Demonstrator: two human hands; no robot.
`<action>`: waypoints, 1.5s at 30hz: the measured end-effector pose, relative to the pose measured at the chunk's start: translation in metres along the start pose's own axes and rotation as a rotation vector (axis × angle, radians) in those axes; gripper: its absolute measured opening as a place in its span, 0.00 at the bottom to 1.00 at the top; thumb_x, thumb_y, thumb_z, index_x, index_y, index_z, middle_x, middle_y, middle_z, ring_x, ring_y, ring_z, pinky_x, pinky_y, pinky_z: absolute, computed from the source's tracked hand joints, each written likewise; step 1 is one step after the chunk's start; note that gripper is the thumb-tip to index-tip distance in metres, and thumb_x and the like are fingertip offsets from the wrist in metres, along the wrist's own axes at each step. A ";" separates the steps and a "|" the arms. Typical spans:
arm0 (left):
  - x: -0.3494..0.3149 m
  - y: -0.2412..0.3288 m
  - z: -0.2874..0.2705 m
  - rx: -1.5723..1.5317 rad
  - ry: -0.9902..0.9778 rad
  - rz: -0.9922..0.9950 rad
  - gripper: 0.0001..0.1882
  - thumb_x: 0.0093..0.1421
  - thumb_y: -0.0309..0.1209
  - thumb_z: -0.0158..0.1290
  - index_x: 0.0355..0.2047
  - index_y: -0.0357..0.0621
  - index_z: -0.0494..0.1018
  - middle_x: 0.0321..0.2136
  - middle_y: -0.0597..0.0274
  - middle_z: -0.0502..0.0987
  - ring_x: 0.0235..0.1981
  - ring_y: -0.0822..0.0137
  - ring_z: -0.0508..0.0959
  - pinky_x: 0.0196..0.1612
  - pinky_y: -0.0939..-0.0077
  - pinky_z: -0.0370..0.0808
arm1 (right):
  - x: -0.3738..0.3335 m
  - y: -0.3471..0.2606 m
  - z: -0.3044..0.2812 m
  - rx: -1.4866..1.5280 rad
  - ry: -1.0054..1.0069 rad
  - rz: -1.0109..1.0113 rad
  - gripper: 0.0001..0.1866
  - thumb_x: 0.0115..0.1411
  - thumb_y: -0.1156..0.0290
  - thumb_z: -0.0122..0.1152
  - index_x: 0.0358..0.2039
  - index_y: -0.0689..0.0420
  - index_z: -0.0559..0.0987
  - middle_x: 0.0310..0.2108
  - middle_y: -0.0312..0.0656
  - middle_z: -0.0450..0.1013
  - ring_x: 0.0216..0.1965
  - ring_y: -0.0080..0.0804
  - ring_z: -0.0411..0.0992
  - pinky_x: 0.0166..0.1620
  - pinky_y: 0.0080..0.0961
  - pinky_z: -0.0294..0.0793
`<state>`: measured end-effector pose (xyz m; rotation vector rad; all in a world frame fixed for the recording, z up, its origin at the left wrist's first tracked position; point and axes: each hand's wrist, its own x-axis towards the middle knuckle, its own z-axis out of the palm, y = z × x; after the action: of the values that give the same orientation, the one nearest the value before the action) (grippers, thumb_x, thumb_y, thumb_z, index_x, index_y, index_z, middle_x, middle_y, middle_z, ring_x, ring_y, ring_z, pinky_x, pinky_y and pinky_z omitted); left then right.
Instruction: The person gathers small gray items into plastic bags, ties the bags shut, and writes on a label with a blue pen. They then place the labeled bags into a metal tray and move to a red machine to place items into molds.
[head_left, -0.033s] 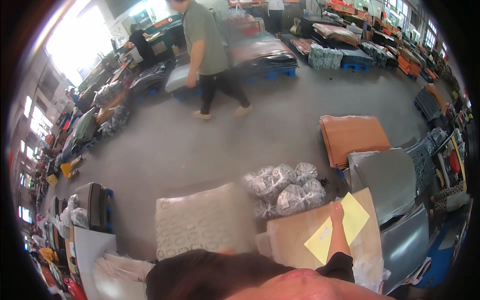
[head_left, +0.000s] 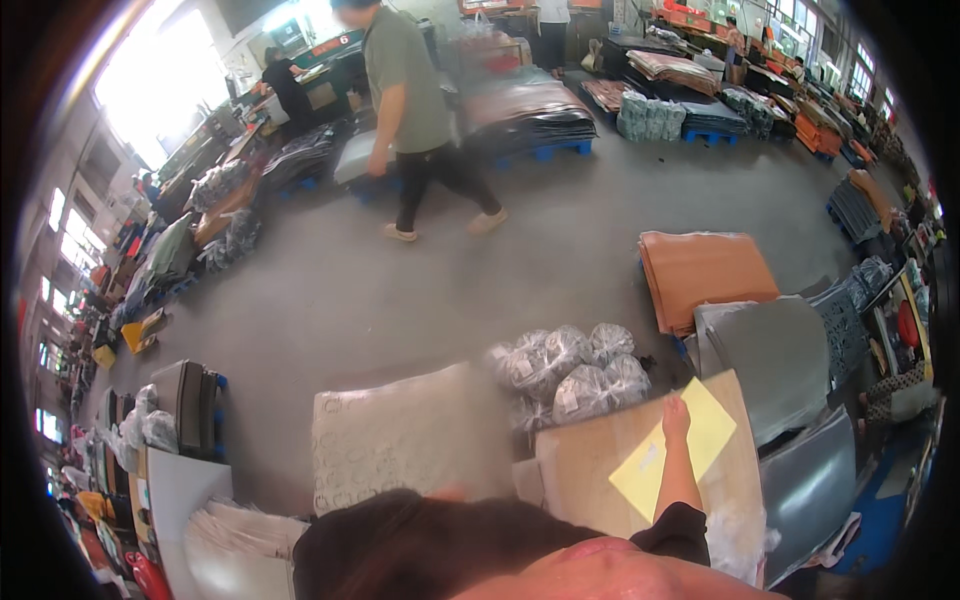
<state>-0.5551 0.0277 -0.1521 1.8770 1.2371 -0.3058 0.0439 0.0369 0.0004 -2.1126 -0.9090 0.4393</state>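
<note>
At the lower right, my right hand is closed at the upper left edge of a flat yellow sheet, my forearm lying across the sheet. A small white label or slip shows on it, left of my forearm. Beneath the sheet is a tan board. My left hand barely shows as a blurred patch of skin above my dark sleeve, by the near edge of a pale sheet with faint ring marks. Its fingers cannot be made out.
Clear plastic bags of grey parts sit beyond the board. At right are stacked orange sheets and grey sheets. A stack of pale sheets is at lower left. Across the grey floor, a person walks past pallets of sheets.
My right hand and the yellow sheet sit slightly higher in the picture. The ring marks on the pale sheet look fainter and fewer.
</note>
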 end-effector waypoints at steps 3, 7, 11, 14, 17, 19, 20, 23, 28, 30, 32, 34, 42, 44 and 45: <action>-0.030 -0.001 -0.015 0.125 0.217 0.237 0.19 0.61 0.46 0.47 0.37 0.44 0.77 0.34 0.47 0.79 0.40 0.47 0.78 0.43 0.56 0.75 | -0.067 -0.032 -0.048 0.185 0.068 -0.132 0.17 0.61 0.66 0.57 0.48 0.60 0.75 0.38 0.47 0.77 0.40 0.38 0.76 0.44 0.30 0.74; -0.093 0.025 -0.024 0.183 0.069 0.250 0.19 0.61 0.46 0.48 0.38 0.44 0.77 0.36 0.47 0.79 0.41 0.48 0.78 0.43 0.58 0.75 | -0.228 -0.055 -0.102 0.386 -0.059 -0.135 0.16 0.61 0.64 0.57 0.46 0.59 0.76 0.32 0.42 0.77 0.35 0.27 0.75 0.40 0.24 0.73; -0.143 0.077 -0.014 0.211 -0.089 0.346 0.18 0.61 0.45 0.48 0.38 0.43 0.77 0.36 0.48 0.78 0.42 0.49 0.78 0.44 0.59 0.74 | -0.410 -0.012 -0.113 0.026 -0.056 0.089 0.12 0.60 0.62 0.56 0.36 0.58 0.78 0.26 0.46 0.76 0.31 0.35 0.76 0.36 0.30 0.73; -0.166 0.122 0.009 0.262 -0.237 0.433 0.18 0.61 0.45 0.48 0.39 0.43 0.76 0.37 0.48 0.78 0.42 0.50 0.77 0.45 0.59 0.74 | -0.537 0.040 -0.103 -0.093 -0.336 0.481 0.19 0.59 0.55 0.54 0.39 0.58 0.78 0.33 0.48 0.77 0.38 0.44 0.76 0.42 0.36 0.73; -0.186 0.171 0.045 0.311 -0.398 0.528 0.18 0.61 0.44 0.48 0.40 0.43 0.76 0.37 0.49 0.78 0.42 0.51 0.77 0.45 0.60 0.73 | -0.646 0.079 -0.105 -0.084 -0.426 0.641 0.19 0.59 0.55 0.55 0.40 0.58 0.78 0.34 0.48 0.77 0.38 0.44 0.76 0.42 0.35 0.73; -0.202 0.203 0.072 0.344 -0.505 0.594 0.18 0.61 0.44 0.48 0.40 0.43 0.75 0.38 0.49 0.77 0.43 0.51 0.77 0.45 0.60 0.73 | -0.699 0.093 -0.113 -0.060 -0.381 0.733 0.19 0.59 0.55 0.55 0.40 0.58 0.78 0.34 0.48 0.77 0.38 0.44 0.76 0.43 0.35 0.73; -0.210 0.217 0.085 0.359 -0.550 0.626 0.18 0.61 0.44 0.48 0.40 0.43 0.75 0.38 0.49 0.77 0.43 0.51 0.77 0.46 0.60 0.73 | -0.720 0.099 -0.119 -0.044 -0.345 0.772 0.19 0.59 0.55 0.55 0.40 0.59 0.78 0.34 0.48 0.77 0.39 0.44 0.76 0.43 0.35 0.73; -0.240 0.251 0.116 0.396 -0.675 0.717 0.17 0.61 0.43 0.48 0.41 0.43 0.75 0.38 0.50 0.77 0.43 0.52 0.76 0.46 0.61 0.73 | -0.761 0.107 -0.139 -0.006 -0.217 0.852 0.20 0.59 0.55 0.55 0.41 0.59 0.77 0.35 0.48 0.77 0.39 0.44 0.76 0.43 0.35 0.73; -0.284 0.291 0.151 0.425 -0.823 0.823 0.17 0.62 0.42 0.48 0.42 0.43 0.74 0.39 0.50 0.77 0.44 0.53 0.76 0.47 0.61 0.72 | -0.788 0.104 -0.159 0.059 -0.052 0.900 0.20 0.59 0.55 0.55 0.42 0.59 0.77 0.36 0.49 0.77 0.40 0.44 0.76 0.44 0.35 0.73; -0.291 0.303 0.153 0.431 -0.855 0.843 0.17 0.62 0.42 0.48 0.42 0.43 0.74 0.40 0.50 0.76 0.44 0.54 0.76 0.47 0.62 0.72 | -0.790 0.099 -0.161 0.083 -0.019 0.900 0.20 0.59 0.55 0.56 0.42 0.59 0.77 0.36 0.49 0.77 0.40 0.44 0.75 0.44 0.35 0.73; -0.293 0.310 0.150 0.421 -0.865 0.844 0.17 0.62 0.42 0.48 0.43 0.42 0.74 0.40 0.51 0.76 0.44 0.54 0.76 0.47 0.62 0.72 | -0.790 0.093 -0.161 0.096 -0.002 0.897 0.20 0.59 0.55 0.56 0.42 0.59 0.77 0.36 0.49 0.77 0.41 0.44 0.75 0.44 0.35 0.73; -0.289 0.316 0.144 0.409 -0.853 0.839 0.17 0.62 0.41 0.48 0.43 0.42 0.73 0.40 0.51 0.76 0.45 0.55 0.75 0.48 0.62 0.72 | -0.786 0.087 -0.160 0.103 0.008 0.892 0.21 0.59 0.55 0.56 0.43 0.59 0.77 0.37 0.49 0.77 0.41 0.44 0.75 0.45 0.35 0.73; -0.214 0.336 0.112 0.354 -0.703 0.748 0.17 0.62 0.40 0.49 0.45 0.42 0.72 0.42 0.52 0.75 0.46 0.57 0.75 0.49 0.64 0.71 | -0.766 0.063 -0.162 0.100 0.063 0.926 0.21 0.59 0.55 0.56 0.44 0.59 0.76 0.38 0.49 0.76 0.42 0.43 0.75 0.46 0.35 0.73; -0.186 0.340 0.103 0.349 -0.645 0.721 0.17 0.62 0.40 0.49 0.45 0.42 0.72 0.42 0.52 0.75 0.46 0.57 0.74 0.49 0.64 0.71 | -0.760 0.055 -0.162 0.094 0.075 0.937 0.22 0.58 0.55 0.57 0.45 0.59 0.76 0.39 0.49 0.76 0.42 0.43 0.75 0.46 0.35 0.73; -0.173 0.342 0.100 0.351 -0.618 0.706 0.17 0.62 0.40 0.49 0.45 0.42 0.72 0.42 0.52 0.75 0.46 0.57 0.74 0.49 0.64 0.70 | -0.757 0.050 -0.162 0.089 0.082 0.945 0.22 0.58 0.55 0.57 0.45 0.59 0.76 0.39 0.49 0.76 0.43 0.43 0.75 0.46 0.34 0.73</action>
<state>-0.3262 -0.2108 0.0663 2.1431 0.0840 -0.6720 -0.3595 -0.6218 0.0714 -2.3453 0.2184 0.8238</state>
